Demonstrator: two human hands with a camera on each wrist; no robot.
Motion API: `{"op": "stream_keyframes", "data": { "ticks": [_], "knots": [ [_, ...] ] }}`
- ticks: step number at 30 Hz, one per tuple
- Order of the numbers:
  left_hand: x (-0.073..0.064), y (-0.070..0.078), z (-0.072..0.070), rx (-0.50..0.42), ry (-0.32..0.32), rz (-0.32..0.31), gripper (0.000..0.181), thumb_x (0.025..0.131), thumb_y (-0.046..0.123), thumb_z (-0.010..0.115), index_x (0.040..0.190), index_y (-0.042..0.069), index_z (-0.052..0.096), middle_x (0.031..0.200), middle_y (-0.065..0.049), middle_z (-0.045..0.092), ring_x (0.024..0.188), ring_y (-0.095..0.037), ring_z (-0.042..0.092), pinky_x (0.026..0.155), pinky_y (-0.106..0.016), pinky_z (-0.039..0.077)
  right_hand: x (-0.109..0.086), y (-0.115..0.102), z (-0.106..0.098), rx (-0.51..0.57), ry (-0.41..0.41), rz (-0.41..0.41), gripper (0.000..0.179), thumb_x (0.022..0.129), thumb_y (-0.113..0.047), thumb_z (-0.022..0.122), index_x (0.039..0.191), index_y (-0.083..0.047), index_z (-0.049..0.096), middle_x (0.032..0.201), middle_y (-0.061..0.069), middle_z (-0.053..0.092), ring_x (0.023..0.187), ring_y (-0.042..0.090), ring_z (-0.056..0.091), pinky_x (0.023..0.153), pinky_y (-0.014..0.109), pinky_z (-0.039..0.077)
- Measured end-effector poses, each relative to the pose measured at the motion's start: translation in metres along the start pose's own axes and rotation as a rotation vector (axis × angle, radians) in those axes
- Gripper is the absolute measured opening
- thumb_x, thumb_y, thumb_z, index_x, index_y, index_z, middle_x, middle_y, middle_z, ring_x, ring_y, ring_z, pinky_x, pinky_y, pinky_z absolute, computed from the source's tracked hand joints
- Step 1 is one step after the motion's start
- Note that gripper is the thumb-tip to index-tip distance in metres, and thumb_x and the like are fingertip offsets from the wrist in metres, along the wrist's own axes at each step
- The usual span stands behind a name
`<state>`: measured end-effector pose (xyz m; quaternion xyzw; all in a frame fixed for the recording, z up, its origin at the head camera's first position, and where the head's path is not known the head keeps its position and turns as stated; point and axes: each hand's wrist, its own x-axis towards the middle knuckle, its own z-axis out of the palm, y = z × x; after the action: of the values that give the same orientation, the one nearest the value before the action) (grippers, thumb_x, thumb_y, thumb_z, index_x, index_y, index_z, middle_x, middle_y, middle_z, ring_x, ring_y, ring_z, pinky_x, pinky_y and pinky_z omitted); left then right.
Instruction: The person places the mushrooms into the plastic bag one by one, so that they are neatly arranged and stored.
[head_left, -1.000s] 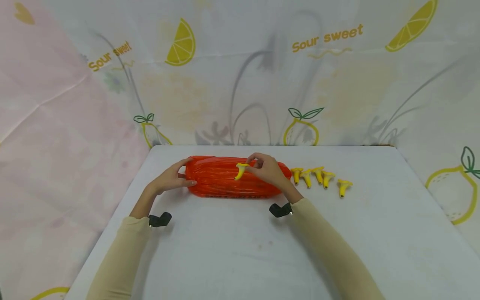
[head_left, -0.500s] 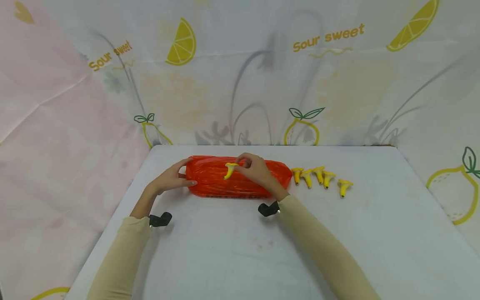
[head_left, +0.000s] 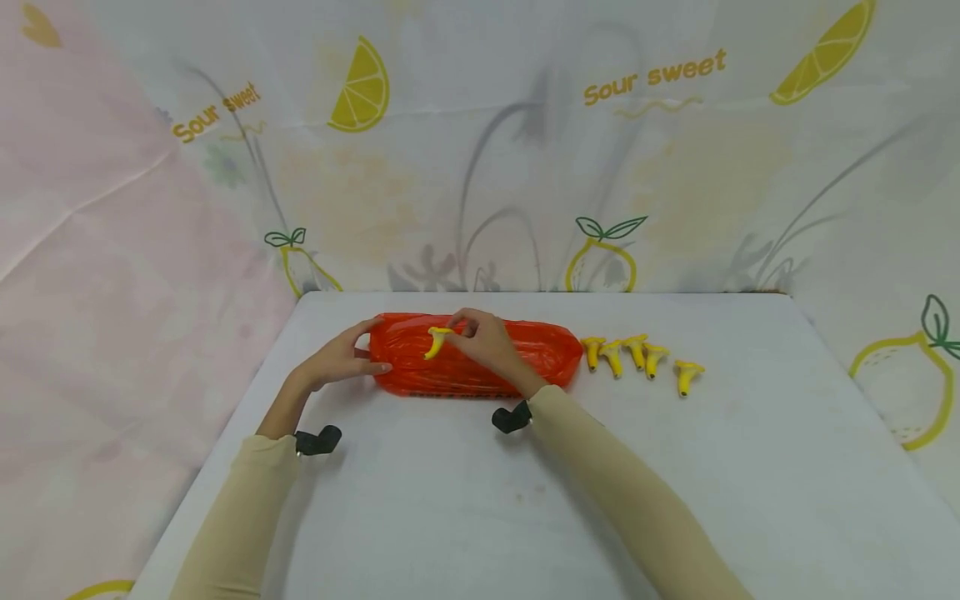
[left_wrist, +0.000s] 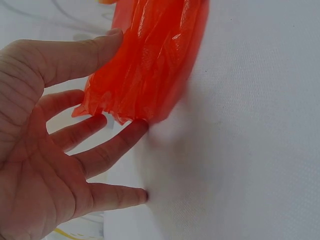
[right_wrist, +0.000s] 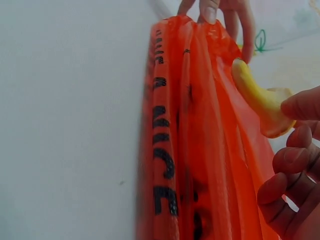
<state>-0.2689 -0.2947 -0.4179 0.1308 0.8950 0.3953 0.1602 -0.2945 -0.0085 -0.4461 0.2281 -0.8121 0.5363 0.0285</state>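
A long red plastic bag (head_left: 525, 354) lies sideways across the table. At its left end is my left hand (head_left: 335, 357). Its fingers (left_wrist: 107, 155) are spread and fairly straight, with the thumb over the bag and some fingertips touching the end. My right hand (head_left: 486, 340) is above the bag's middle, pinching a small yellow chanterelle mushroom (head_left: 436, 342) between thumb and fingers. The mushroom (right_wrist: 262, 102) points its narrow stem toward the left end in the right wrist view. The bag's side (right_wrist: 165, 145) carries black lettering there. What is inside the bag is hidden.
Several more yellow mushrooms (head_left: 636, 352) lie close together just right of the bag, and one mushroom (head_left: 686, 377) sits a little apart. The white table (head_left: 450, 500) meets a lemon-printed cloth backdrop (head_left: 465, 167) at the back.
My right hand has moved left over the bag, carrying the mushroom toward the left end. The left hand, the bag and the other mushrooms have stayed in place.
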Motion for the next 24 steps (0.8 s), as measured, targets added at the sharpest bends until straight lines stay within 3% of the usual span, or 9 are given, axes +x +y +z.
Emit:
{"op": "stream_keyframes", "data": {
  "ticks": [14,24],
  "knots": [
    [0.0,-0.001,-0.001,0.009,-0.005,-0.014,0.091,0.087,0.029,0.074,0.157,0.009,0.02,0.157,-0.022,0.023,0.126,-0.047,0.045,0.096,-0.061,0.045,0.014,-0.005,0.02,-0.05,-0.012,0.021,0.013,0.089,-0.019,0.075,0.098,-0.01,0.073,0.059,0.003,0.048,0.049,0.015,0.039,0.045,0.022,0.029],
    [0.003,-0.004,-0.001,0.008,-0.001,-0.025,0.09,0.086,0.031,0.075,0.156,0.011,0.022,0.158,-0.02,0.022,0.127,-0.046,0.046,0.097,-0.06,0.046,0.022,-0.007,0.032,-0.119,-0.017,0.098,0.019,0.088,-0.025,0.075,0.102,-0.013,0.078,0.059,0.0,0.047,0.052,0.014,0.041,0.045,0.022,0.03]
  ]
}}
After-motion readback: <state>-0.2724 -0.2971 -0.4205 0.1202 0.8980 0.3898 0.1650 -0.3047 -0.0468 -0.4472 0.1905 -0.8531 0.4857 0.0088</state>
